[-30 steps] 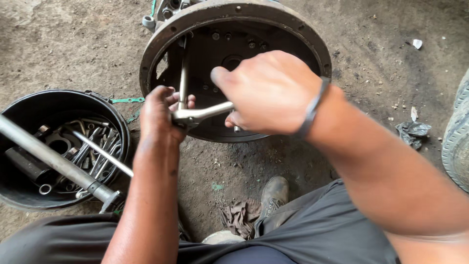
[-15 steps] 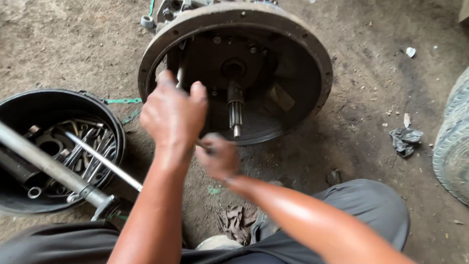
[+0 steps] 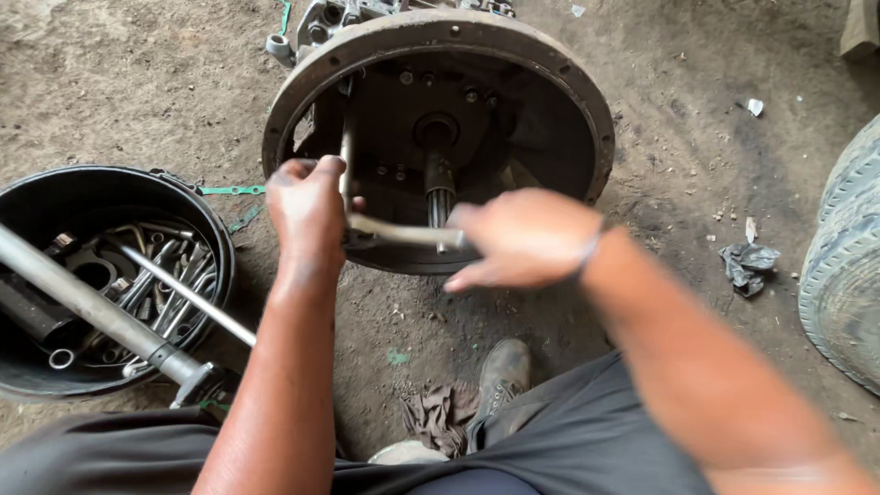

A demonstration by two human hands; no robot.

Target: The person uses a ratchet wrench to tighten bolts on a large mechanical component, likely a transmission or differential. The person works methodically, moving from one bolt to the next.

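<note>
1. Ground (image 3: 119, 82) was packed brown dirt with small scraps of litter at right of frame.
2. Round bell housing (image 3: 587, 119) lay open-side up at upper centre, a splined shaft (image 3: 438, 183) standing inside.
3. Left hand (image 3: 307, 211) was clenched on the upright leg of an L-shaped wrench (image 3: 394, 229).
4. Right hand (image 3: 527, 240) rested on the wrench's horizontal handle, fingers extended; grip could not be told.
5. Black tub (image 3: 110, 188) of spanners sat at left; tyre (image 3: 848, 266) at right edge; rag (image 3: 747, 266) nearby.
</note>
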